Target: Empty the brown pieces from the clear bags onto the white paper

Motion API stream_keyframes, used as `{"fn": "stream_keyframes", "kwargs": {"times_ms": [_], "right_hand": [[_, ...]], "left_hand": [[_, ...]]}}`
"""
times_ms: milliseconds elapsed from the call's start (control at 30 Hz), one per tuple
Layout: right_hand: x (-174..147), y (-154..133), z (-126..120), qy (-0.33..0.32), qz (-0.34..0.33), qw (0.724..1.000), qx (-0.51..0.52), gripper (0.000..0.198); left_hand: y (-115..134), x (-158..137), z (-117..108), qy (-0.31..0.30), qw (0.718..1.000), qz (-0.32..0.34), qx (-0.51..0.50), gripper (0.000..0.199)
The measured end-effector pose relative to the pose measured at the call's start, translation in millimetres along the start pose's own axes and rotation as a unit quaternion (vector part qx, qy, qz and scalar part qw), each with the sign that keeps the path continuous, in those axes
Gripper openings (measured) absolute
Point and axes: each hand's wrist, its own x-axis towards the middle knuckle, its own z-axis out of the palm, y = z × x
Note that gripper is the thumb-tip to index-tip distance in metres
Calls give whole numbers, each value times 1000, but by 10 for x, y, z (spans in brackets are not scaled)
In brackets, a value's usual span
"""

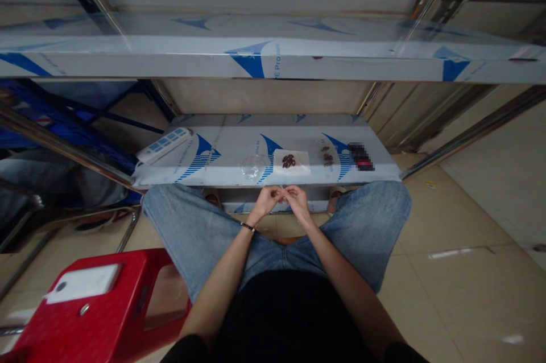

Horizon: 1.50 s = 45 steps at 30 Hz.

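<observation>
My left hand [269,199] and my right hand [296,198] meet just in front of the shelf's near edge, between my knees. Both are closed, thumbs and forefingers pinched together at one spot. Whatever is between the fingertips is too small to make out. Just beyond them, a white sheet [303,165] bears a cluster of small dark brown pieces [289,161]. To its left sits a crumpled clear plastic bag [252,168]. Farther right, more dark pieces [327,156] appear to lie in or under clear plastic.
A white power strip [164,145] rests at the lower shelf's [230,149] left end, a blurred-out dark object [360,157] at its right. An upper shelf [170,61] spans above. On a red stool [123,306] at left lies a white phone-like device [85,282]. Another person's leg [63,181] shows at far left.
</observation>
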Motion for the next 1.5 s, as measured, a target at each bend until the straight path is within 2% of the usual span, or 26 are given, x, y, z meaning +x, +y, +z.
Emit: {"fn": "stream_keyframes", "kwargs": {"times_ms": [233,400,533,633,733,800,900,1000,1133,1200,1267,1367,1500], "right_hand": [[33,46,-43,15,19,1000,5,49],[42,55,-56,2,29,1000,11,48],[58,66,-66,-34,32,998,-36,39],[71,53,-104,-64,-13,992,-111,24],[78,12,-153,-39,-102,966,-235,10],[81,-15,-176,-24,-127,943,-306,6],[86,-33,-181,-37,-134,929,-343,5],[96,-28,-160,-46,-150,926,-344,21],[122,-18,-134,-2,-153,926,-346,26],[139,-14,-127,-2,-150,932,-329,29],[153,-7,-120,-29,-147,944,-293,28],[173,2,-111,-51,-140,963,-224,17],[189,-26,-121,-18,-54,995,-75,35]], "left_hand": [[45,-25,-4,-23,1000,-4,-15,36],[19,-11,0,-17,1000,-5,-11,24],[41,-24,16,-1,999,9,32,15],[86,-62,42,41,991,24,128,12],[131,-98,74,134,957,16,257,14],[156,-115,90,180,934,5,308,14],[187,-145,105,179,932,21,314,14],[210,-195,126,171,938,51,296,15],[211,-265,181,195,928,92,303,14],[198,-284,213,193,922,117,316,13],[184,-289,234,179,917,135,330,12],[167,-261,216,168,917,147,332,16],[106,-153,60,264,932,117,220,21]]}}
